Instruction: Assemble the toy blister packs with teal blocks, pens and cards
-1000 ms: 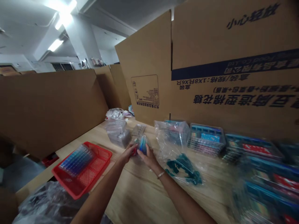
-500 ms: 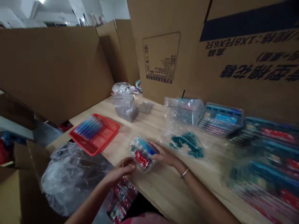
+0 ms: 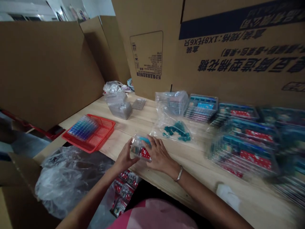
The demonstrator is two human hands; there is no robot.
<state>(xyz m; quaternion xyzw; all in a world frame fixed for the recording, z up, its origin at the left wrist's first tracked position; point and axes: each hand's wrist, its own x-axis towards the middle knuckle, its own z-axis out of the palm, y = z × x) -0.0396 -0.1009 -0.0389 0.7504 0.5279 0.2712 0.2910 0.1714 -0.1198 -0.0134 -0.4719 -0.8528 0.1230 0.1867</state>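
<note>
Both my hands hold a small clear plastic pack point(image 3: 140, 148) with red and blue contents, low over the near edge of the wooden table point(image 3: 152, 178). My left hand point(image 3: 124, 158) grips its left end from below. My right hand point(image 3: 159, 155) covers its right side, fingers curled over the top; a bracelet sits on that wrist. Below the table edge, several similar red-printed packs point(image 3: 124, 187) lie in a box lined with a clear plastic bag point(image 3: 64, 176).
A red mesh basket point(image 3: 100, 137) with blue-purple items stands at the left. Beyond are a clear container point(image 3: 118, 105), a clear bag with teal pieces point(image 3: 177, 130), and stacks of flat packs point(image 3: 240, 143) at the right. Tall cardboard boxes point(image 3: 214, 47) wall the back.
My hands drew the pack back from the middle of the table to its near edge. The view dropped and swung, and the box with packs below came into sight.
</note>
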